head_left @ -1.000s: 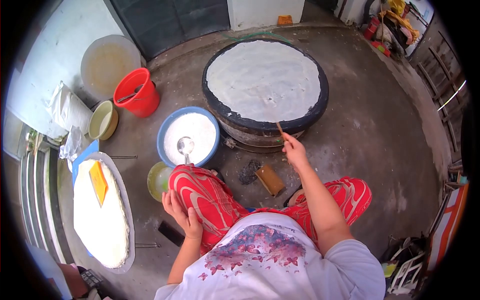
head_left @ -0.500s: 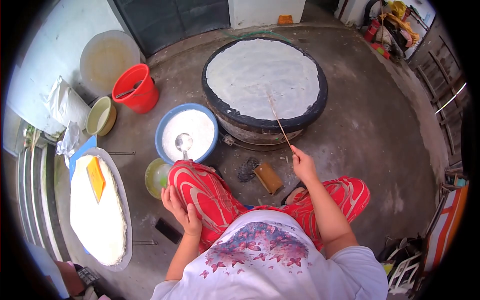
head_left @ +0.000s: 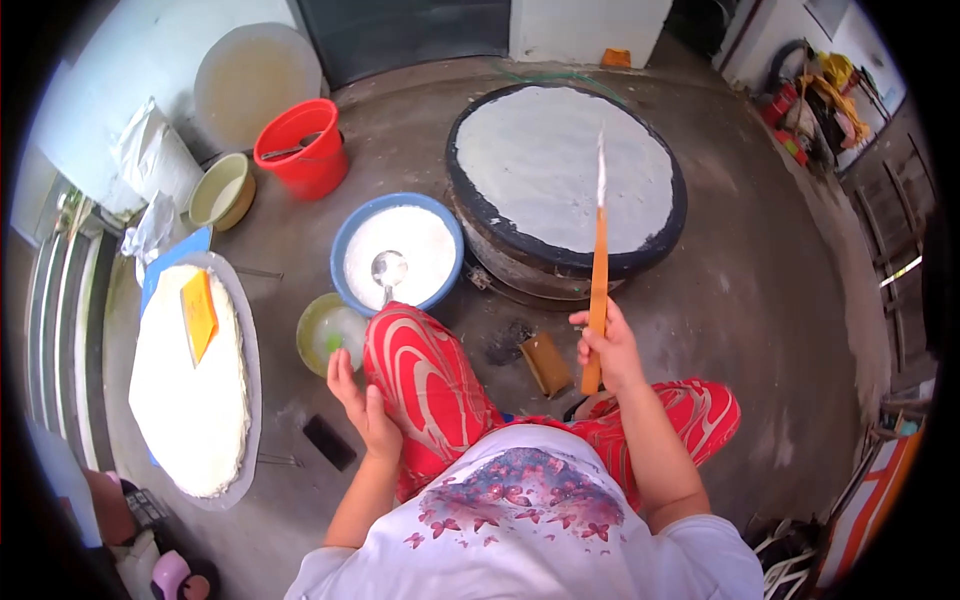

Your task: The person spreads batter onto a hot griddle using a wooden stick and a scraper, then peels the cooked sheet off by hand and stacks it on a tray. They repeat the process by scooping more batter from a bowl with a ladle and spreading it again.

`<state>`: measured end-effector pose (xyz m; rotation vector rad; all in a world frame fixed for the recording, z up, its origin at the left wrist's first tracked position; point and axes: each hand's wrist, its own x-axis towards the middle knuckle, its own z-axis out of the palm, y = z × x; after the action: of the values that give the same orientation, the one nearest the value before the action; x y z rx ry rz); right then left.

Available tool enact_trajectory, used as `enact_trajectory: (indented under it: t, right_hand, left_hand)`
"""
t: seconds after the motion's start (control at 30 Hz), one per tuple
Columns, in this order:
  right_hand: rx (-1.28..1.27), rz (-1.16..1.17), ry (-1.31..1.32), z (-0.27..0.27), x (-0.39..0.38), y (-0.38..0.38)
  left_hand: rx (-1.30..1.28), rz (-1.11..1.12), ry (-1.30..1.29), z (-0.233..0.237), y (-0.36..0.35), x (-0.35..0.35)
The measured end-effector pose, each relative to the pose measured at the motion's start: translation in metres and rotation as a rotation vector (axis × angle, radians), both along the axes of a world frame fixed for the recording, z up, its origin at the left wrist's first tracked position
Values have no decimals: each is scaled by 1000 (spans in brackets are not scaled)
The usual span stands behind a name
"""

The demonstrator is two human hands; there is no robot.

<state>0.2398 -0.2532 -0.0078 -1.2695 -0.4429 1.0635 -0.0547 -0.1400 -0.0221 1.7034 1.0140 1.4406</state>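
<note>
My right hand [head_left: 612,350] is wrapped round a long flat wooden spatula [head_left: 598,270], held up with its broad face toward me. White batter coats its far end, which overlaps the griddle in view. The large round black griddle [head_left: 668,240] carries a thin white layer of batter [head_left: 560,165] over nearly its whole top. My left hand [head_left: 368,410] holds nothing, its fingers apart, beside my left knee. Near its fingertips is a yellow-green bowl [head_left: 312,335] with cloudy liquid and something green in it. A blue basin [head_left: 455,265] of white batter stands behind, with a metal ladle [head_left: 389,268] in it.
At left, a stack of white sheets [head_left: 185,420] lies on a round stand with an orange scraper [head_left: 200,315] on top. A red bucket [head_left: 310,165] and an olive basin [head_left: 235,210] stand behind. A brown block [head_left: 545,364] and black phone [head_left: 329,443] lie on the floor.
My right hand has raised the spatula off the griddle and turned its broad face toward me. The batter surface looks smoother. The view has shifted slightly; my left hand stays by the knee.
</note>
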Motion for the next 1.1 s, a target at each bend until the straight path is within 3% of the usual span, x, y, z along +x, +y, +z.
enact_trajectory:
  t: [0.1, 0.2, 0.3, 0.5, 0.57, 0.6, 0.67, 0.8, 0.87, 0.93, 1.1]
  right_hand:
    - [-132, 69, -184, -4, -5, 6]
    - [-142, 218, -251, 17, -13, 20]
    - [-216, 408, -268, 15, -20, 56]
    - [-338, 788, -346, 39, -46, 133]
    - [-538, 967, -808, 38, -57, 168]
    - [-537, 993, -815, 32, -63, 184]
    - [-293, 1142, -1278, 11, -78, 214]
    - [-349, 1348, -1561, -11, -131, 271]
    - [-397, 1435, -1596, -42, -152, 295]
    - [-440, 1517, -1633, -59, -165, 306]
    - [-545, 1402, -1329, -82, -178, 316]
  left_hand:
    - [-127, 211, 71, -10, 20, -16]
    - [-320, 265, 76, -70, 48, -44]
    - [-328, 394, 498, -156, 74, -76]
    - [-852, 383, 1028, -200, 89, -70]
    - [-952, 375, 1054, -207, 91, -72]
    - [-1020, 336, 1083, -212, 93, -73]
    - [-1042, 350, 1070, -231, 96, -81]
    - [-1033, 429, 885, -239, 105, -97]
    - [-1044, 474, 809, -232, 104, -106]
    - [-877, 441, 631, -214, 88, -115]
    - [-848, 436, 405, -152, 40, -90]
